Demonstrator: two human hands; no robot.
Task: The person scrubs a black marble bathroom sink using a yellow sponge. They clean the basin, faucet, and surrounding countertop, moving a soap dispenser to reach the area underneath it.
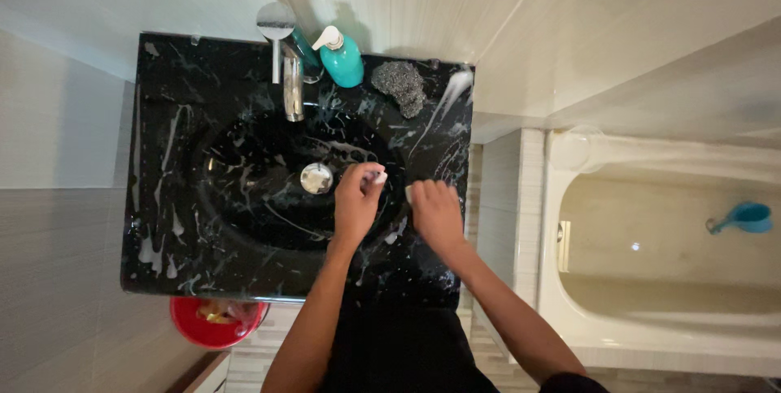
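Both bare forearms reach up from the bottom edge, converging slightly. The left hand is palm down, its fingers curled with the tips pinched together. The right hand lies flat just beside it, fingers together, wrist bent slightly inward.

A black marbled sink carries a teal soap bottle, grey scouring pad and tap.

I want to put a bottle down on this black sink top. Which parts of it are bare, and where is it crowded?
The left ledge of the sink top, between the basin and the wall, is bare but foam-streaked, as is the front left corner. The back edge is crowded: faucet, teal soap dispenser, steel scourer. The left hand and right hand occupy the basin's right rim.
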